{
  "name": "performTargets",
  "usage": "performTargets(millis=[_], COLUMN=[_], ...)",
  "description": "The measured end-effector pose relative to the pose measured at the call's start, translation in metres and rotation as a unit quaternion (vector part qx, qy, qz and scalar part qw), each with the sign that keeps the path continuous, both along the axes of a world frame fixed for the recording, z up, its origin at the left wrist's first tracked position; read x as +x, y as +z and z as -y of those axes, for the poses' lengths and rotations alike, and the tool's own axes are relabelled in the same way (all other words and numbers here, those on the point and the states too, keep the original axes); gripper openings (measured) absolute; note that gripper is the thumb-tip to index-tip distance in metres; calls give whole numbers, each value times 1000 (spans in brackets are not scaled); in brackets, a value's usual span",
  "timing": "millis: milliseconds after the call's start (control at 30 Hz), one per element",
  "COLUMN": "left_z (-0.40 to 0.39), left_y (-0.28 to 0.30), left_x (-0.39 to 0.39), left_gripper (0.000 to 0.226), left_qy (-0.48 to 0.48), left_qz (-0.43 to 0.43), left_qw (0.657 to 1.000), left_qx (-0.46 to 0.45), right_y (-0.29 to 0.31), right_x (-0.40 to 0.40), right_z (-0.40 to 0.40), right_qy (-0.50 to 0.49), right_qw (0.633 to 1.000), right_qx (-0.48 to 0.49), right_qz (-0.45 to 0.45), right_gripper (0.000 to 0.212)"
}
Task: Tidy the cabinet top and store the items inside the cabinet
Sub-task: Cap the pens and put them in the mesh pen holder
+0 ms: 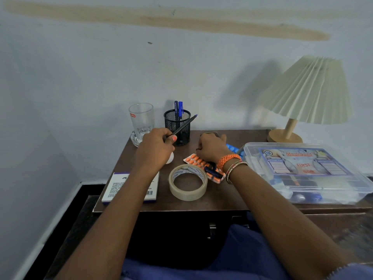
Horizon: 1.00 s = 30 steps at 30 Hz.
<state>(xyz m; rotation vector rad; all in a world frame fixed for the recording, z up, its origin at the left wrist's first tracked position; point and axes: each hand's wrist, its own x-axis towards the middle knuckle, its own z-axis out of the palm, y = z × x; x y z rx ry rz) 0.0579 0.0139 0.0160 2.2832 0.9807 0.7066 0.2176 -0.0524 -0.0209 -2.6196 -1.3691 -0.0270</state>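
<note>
on the cabinet top point(232, 190), the left hand point(155, 150) pinches a dark pen point(182, 126) whose tip slants up over the black mesh pen holder point(177, 128) near the back edge, beside a clear glass point(141, 120) at the back left corner. the right hand point(211, 148) rests curled on the orange pill strip point(196, 160) mid-top, though whether it grips anything i cannot tell. a tape roll point(188, 182) and white box point(131, 188) lie toward the front edge, with the first aid box point(302, 170) and lamp point(302, 98) on the right side.
</note>
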Motion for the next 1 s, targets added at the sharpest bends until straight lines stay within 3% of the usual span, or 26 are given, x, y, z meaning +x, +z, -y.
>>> performTargets(millis=[200, 300, 367, 467, 500, 533, 700, 867, 1000], left_z=[1, 1, 1, 3, 3, 4, 8, 7, 6], left_y=[0, 1, 2, 3, 3, 3, 6, 7, 8], left_x=[-4, -3, -3, -2, -2, -1, 0, -4, -4], left_gripper=[18, 19, 21, 20, 20, 20, 20, 20, 20], left_qy=[7, 10, 9, 1, -2, -5, -4, -3, -6], left_qz=[2, 9, 13, 21, 25, 28, 43, 45, 44], left_qw=[1000, 1000, 1000, 1000, 1000, 999, 999, 999, 999], left_qx=[-6, -13, -14, -13, -14, -15, -22, -26, -27], right_y=[-1, 10, 29, 56, 60, 62, 58, 57, 58], right_x=[4, 7, 8, 4, 2, 0, -11, -9, -11], right_z=[-5, -3, 2, 13, 14, 15, 15, 15, 14], right_qy=[-9, -48, -72, -17, 4, 17, 1, -18, -4], right_qw=[1000, 965, 871, 655, 613, 600, 658, 660, 668], right_qx=[26, 225, 394, 573, 600, 613, 616, 641, 623], right_qz=[8, -127, -283, -492, -513, -513, -433, -391, -407], right_gripper=[18, 18, 12, 3, 7, 10, 11, 10, 10])
